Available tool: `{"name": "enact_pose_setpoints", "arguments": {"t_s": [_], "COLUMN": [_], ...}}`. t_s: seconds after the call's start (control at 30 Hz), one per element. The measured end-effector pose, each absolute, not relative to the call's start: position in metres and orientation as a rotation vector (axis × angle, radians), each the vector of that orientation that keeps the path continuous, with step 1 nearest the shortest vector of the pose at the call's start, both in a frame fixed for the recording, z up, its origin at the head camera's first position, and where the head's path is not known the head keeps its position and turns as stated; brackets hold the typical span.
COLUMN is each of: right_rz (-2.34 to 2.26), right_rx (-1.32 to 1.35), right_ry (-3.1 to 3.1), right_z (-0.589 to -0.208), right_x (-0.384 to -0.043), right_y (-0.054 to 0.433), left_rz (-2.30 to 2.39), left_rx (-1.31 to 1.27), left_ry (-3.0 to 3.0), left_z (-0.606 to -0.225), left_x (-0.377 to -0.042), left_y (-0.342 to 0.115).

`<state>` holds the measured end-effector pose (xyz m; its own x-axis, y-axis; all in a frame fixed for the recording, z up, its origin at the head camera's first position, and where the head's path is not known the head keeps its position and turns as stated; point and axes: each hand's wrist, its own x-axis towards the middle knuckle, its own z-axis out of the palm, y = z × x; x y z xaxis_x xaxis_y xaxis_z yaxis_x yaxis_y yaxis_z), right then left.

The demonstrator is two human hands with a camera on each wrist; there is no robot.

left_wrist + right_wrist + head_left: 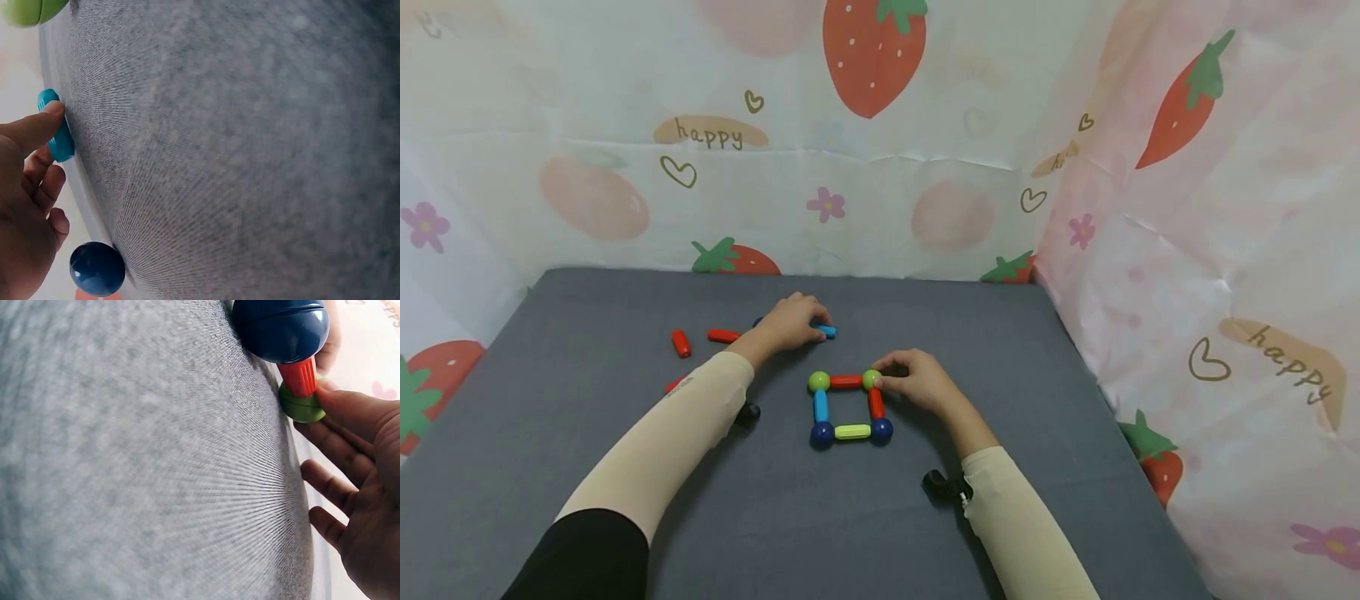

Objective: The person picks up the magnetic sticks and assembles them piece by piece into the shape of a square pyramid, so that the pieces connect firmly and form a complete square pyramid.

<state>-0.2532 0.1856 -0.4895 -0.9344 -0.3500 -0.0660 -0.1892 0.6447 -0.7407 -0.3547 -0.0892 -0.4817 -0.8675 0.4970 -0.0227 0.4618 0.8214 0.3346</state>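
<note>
A square of toy rods and balls lies on the grey cloth in the head view. It has a red rod [846,382] at the back, another red rod [877,404] on the right, a blue rod [821,407] on the left and a lime rod [852,432] in front. Green balls form its back corners, navy balls [822,433] its front ones. My right hand [921,382] pinches the back right green ball [301,407] between thumb and fingers. Beyond the square, my left hand [790,322] pinches a loose light-blue rod [62,140] by the cloth.
Left of the square lie loose red rods [681,343], one [724,336] near my left wrist and one [674,385] partly hidden by the sleeve. A loose navy ball [97,269] sits beside my left hand. Printed curtains [880,167] stand behind the table and to its sides.
</note>
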Motion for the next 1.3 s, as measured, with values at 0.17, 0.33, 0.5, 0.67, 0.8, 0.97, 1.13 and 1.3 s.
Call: {"name": "enact_pose_setpoints", "arguments": {"t_s": [0.17,0.33,0.5,0.67,0.8,0.97,1.13,1.3], "right_rz": [-1.174,-1.172,-1.173,-1.174,-1.171,-1.174,-1.179,-1.187], "right_rx": [-0.422,-0.411,-0.421,-0.435,-0.431,-0.422,-0.434,-0.423], "right_ry": [2.653,2.651,2.658,2.655,2.656,2.652,2.643,2.644], "right_z": [-0.489,-0.49,-0.49,-0.49,-0.489,-0.489,-0.489,-0.489], "right_x": [-0.253,-0.254,-0.254,-0.254,-0.254,-0.254,-0.254,-0.253], "right_y": [0.186,0.186,0.187,0.186,0.186,0.186,0.186,0.185], "left_rz": [0.635,0.788,0.908,1.012,1.07,1.124,1.233,1.258], "left_rx": [0.728,0.714,0.708,0.685,0.671,0.638,0.677,0.687], "left_ry": [2.892,2.877,2.851,2.805,2.763,2.727,2.657,2.612], "left_z": [-0.478,-0.469,-0.46,-0.451,-0.444,-0.437,-0.436,-0.439], "left_x": [-0.353,-0.345,-0.334,-0.322,-0.309,-0.288,-0.27,-0.255], "left_y": [-0.092,-0.098,-0.106,-0.111,-0.113,-0.115,-0.117,-0.116]}}
